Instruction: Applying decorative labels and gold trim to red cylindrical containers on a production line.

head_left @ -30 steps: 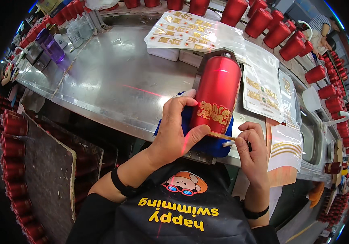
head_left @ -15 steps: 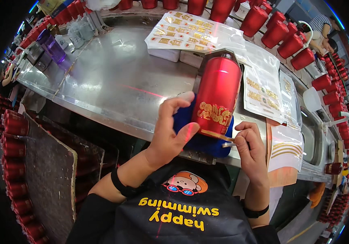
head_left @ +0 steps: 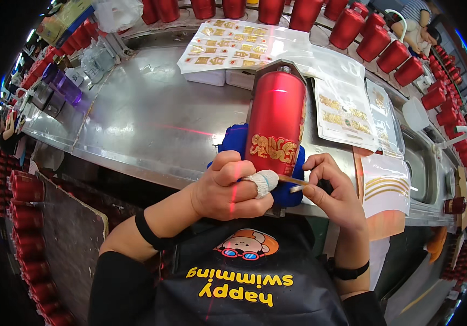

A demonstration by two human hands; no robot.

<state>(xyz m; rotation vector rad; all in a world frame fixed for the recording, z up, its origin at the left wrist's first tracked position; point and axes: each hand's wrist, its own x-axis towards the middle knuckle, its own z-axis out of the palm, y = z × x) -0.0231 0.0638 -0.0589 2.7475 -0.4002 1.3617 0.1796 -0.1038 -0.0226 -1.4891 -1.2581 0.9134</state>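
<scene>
A shiny red cylinder [head_left: 277,106] with a gold relief pattern round its near end lies on a blue cloth [head_left: 232,140], in a dark angular holder. At that near end, a thin gold strip [head_left: 292,180] sticks out to the right. My left hand [head_left: 225,187] is closed, and a finger in a white wrap [head_left: 264,183] meets the strip's left part against the cylinder's edge. My right hand [head_left: 331,190] pinches the strip's right end. By its fingertips sits a small silvery piece [head_left: 297,188], whose kind I cannot make out.
Sheets of gold stickers [head_left: 225,46] lie beyond the cylinder, with more sticker sheets [head_left: 345,111] to its right. Curved gold strips [head_left: 387,186] lie on a white sheet near the sink [head_left: 418,163]. A purple bottle [head_left: 62,84] stands far left; red canisters [head_left: 375,43] line the back.
My left hand has gone from spread fingers beside the cylinder to a closed hand at its near edge. The gold strip now angles outward, its right end at my right fingers.
</scene>
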